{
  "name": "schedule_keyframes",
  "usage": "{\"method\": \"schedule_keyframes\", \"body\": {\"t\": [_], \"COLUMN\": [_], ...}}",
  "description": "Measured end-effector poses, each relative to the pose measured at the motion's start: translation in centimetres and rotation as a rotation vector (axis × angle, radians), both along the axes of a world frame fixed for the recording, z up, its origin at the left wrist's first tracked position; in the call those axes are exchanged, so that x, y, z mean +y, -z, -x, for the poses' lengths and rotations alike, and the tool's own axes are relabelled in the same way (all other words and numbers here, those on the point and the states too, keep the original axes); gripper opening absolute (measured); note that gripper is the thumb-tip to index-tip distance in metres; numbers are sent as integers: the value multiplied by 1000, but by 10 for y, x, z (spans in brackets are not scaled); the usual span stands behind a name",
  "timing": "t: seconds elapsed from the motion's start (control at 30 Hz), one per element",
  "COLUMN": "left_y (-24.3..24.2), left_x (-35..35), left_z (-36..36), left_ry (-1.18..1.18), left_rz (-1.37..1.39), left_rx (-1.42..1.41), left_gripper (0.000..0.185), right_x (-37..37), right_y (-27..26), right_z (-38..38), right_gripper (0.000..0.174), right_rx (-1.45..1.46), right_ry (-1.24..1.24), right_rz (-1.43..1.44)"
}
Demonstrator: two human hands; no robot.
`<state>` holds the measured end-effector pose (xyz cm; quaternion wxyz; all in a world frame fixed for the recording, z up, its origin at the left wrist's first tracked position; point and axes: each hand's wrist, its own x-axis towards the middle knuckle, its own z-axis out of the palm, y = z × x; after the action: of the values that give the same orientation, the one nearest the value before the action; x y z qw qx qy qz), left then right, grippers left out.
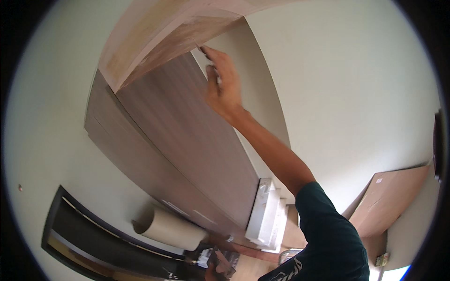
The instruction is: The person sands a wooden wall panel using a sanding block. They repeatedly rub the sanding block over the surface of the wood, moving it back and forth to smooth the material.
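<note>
My right hand [225, 82] is raised high at the end of a stretched arm. Its fingers grip a thin scraper-like tool [195, 43], seen nearly edge-on and blurred. The tool's tip is at or close to the patchy pinkish-brown underside of an overhead soffit [182, 37]; contact cannot be made out. Low in the picture, my left hand [210, 272] is partly cut off by the frame's edge. It holds a dark flat plate [230, 268] carrying a smear of pinkish paste [222, 261].
Tall brown wood-grain panels [182, 116] stand below the soffit. Near the floor are a curled beige sheet [172, 230], a black-framed opening or unit [105, 239] and white boxes [263, 217]. A brown board [390, 200] leans against the right wall [344, 87].
</note>
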<state>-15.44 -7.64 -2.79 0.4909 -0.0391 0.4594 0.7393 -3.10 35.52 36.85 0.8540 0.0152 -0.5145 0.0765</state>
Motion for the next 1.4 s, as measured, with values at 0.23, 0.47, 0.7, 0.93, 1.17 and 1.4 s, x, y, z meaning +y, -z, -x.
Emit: {"method": "schedule_keyframes", "body": {"t": [0.23, 0.47, 0.7, 0.93, 1.17, 1.4], "left_y": [-31, 51, 10, 63, 63, 49], "left_x": [51, 94, 128, 149, 143, 160], "left_z": [-44, -24, -62, -64, -53, -55], "left_ry": [64, 323, 400, 571, 568, 537], "left_rz": [-234, -266, -170, -342, -250, -344], "left_rx": [-205, 42, -350, -355, -356, -375], "left_gripper": [35, 34, 36, 37, 37, 39], "right_x": [-37, -90, -98, -101, -125, -170], "right_y": [23, -92, -149, -162, -186, -88], "right_z": [-112, -205, -213, -203, -221, -236], "right_gripper": [38, 34, 23, 26, 22, 37], "right_rx": [-728, -904, -1014, -1150, -1102, -1055], "right_ry": [555, 1419, 1532, 1557, 1707, 1626], "right_rz": [-360, -718, -845, -789, -814, -523]}}
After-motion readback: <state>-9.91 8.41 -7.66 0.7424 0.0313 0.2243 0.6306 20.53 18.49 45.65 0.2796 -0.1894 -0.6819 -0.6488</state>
